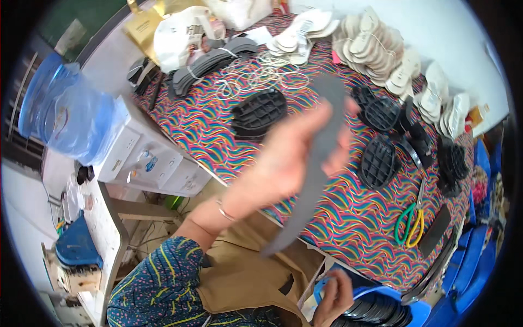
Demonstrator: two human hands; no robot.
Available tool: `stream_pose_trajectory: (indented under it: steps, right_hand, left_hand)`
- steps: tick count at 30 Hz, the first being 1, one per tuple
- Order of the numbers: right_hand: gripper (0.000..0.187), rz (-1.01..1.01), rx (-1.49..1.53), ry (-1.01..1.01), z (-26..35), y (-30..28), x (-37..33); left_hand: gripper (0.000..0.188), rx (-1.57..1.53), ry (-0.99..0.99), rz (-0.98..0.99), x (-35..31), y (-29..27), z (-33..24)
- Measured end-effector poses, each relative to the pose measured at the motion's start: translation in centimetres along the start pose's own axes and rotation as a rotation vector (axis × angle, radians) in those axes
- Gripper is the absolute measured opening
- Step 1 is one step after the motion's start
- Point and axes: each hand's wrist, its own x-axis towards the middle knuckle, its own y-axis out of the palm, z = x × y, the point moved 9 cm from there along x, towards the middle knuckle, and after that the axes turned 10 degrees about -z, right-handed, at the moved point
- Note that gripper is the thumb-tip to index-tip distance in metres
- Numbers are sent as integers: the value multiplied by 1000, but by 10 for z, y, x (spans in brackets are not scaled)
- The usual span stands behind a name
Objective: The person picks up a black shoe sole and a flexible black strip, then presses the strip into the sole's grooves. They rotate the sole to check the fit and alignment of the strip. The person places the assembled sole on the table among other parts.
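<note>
My left hand (289,150), a little blurred, is closed around a long, curved dark grey strip (313,180) held above the patterned table. Its thumb lies on one side and its fingers wrap the other; the strip's narrow end hangs toward me. My right hand (335,297) is low at the front, beside a blue crate (419,312) of black curved pieces (376,310). Its fingers are curled, and what they hold, if anything, is hidden. Black sole-shaped pieces with a grid pattern lie left (260,111) and right (378,162) of the strip.
Scissors (413,220) with green and yellow handles lie at the right. Bundled grey strips (210,65), loose cream bands (261,76) and tied stacks of pale insole-shaped pieces (368,46) line the back of the table. A water dispenser (144,158) with a blue bottle (71,114) stands left.
</note>
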Motion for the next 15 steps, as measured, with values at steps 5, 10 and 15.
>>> stream_pose_trajectory:
  steps: [5,10,15]
  right_hand:
    - [48,-6,90,-248,100,64,52]
    - [52,43,262,-112,76,86,62]
    - [51,-61,218,-353,106,103,59]
  left_hand:
    - [39,129,59,24,-15,-6,75]
    - [58,397,240,119,-20,-22,60]
    - [58,382,113,49,-28,-43,67]
